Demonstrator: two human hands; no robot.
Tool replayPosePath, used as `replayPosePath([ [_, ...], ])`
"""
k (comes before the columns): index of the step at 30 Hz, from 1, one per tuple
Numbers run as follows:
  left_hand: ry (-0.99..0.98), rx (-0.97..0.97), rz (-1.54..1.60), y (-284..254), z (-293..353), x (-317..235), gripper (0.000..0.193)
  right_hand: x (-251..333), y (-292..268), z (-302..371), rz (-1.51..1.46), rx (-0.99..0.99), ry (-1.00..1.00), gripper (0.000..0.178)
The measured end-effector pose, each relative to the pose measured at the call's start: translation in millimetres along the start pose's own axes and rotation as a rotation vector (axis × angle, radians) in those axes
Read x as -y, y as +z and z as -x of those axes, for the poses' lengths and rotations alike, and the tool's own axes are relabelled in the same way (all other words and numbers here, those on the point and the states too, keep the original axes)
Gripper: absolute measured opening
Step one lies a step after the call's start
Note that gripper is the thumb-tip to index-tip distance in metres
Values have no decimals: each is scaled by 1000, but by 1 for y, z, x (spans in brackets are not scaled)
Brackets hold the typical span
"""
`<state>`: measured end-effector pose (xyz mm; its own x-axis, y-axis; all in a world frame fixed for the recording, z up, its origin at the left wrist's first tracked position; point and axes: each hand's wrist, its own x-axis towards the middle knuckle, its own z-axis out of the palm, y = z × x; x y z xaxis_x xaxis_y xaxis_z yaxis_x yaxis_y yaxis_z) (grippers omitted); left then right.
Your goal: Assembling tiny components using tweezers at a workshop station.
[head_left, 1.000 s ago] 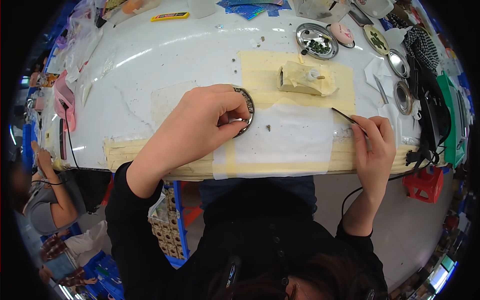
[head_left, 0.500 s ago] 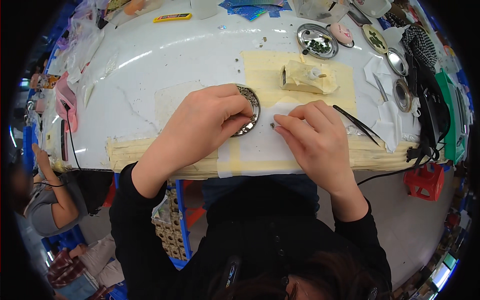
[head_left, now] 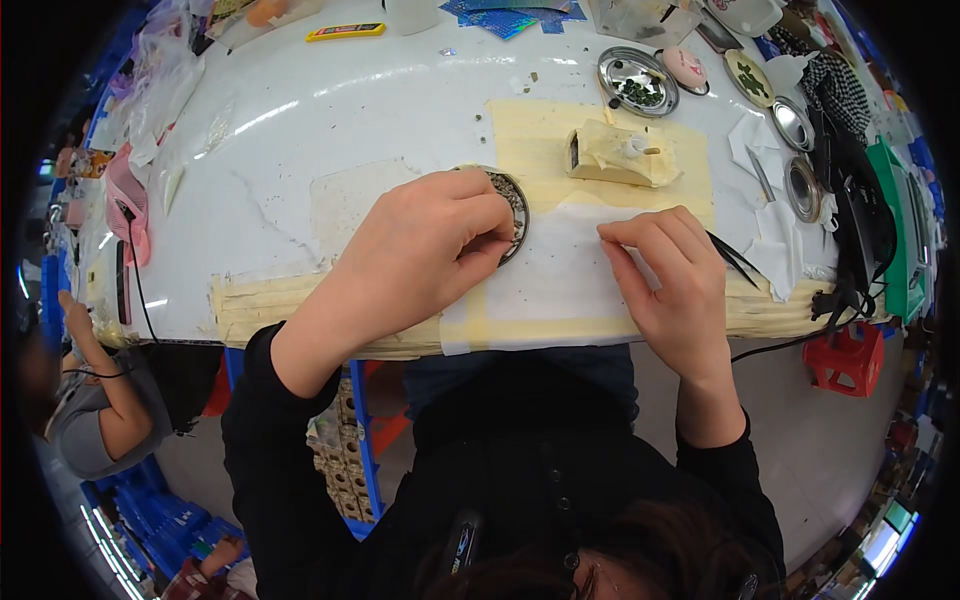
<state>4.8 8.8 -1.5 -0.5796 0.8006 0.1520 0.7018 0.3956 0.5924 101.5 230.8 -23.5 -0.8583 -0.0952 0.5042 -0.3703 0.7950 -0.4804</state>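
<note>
My left hand (head_left: 425, 235) reaches over a round metal dish (head_left: 522, 205) of small grey pieces (head_left: 506, 188). Its thumb and forefinger are pinched together at the dish; whatever lies between the tips is too small to make out. To the right, my right hand (head_left: 675, 275) hovers above a sheet of white paper (head_left: 560, 270), its thumb and forefinger apart with nothing visible between them. Partly hidden behind that hand lies a pair of black tweezers (head_left: 737, 262).
A tape-covered block (head_left: 610, 158) stands beyond the paper. At the far right are a metal dish (head_left: 608, 72) with dark green pieces, a round lid (head_left: 792, 124) and white tissue (head_left: 775, 250). A yellow tool (head_left: 345, 32) lies at the back. Another person's arm (head_left: 100, 375) shows at left.
My right hand has moved right, away from the dish, and its thumb and forefinger have spread. The small grey piece near its fingertips no longer shows. My left hand has shifted slightly right.
</note>
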Motion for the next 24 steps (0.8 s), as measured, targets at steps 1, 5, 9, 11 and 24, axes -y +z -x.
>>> replayPosePath([
  [1,-12,-22,27,0,0,-1,11,-1,-1,1,9,-20,2,14],
  [5,-24,-61,47,2,2,-5,12,4,-4,6,-193,-52,160,8],
  [9,9,-47,-22,4,0,-5,11,5,2,12,-483,-52,303,4],
  [11,5,-40,-21,4,-1,-5,11,6,3,13,-674,-35,416,6],
  [24,-103,-92,72,-13,3,1,10,6,-4,15,-1080,-1,612,13],
])
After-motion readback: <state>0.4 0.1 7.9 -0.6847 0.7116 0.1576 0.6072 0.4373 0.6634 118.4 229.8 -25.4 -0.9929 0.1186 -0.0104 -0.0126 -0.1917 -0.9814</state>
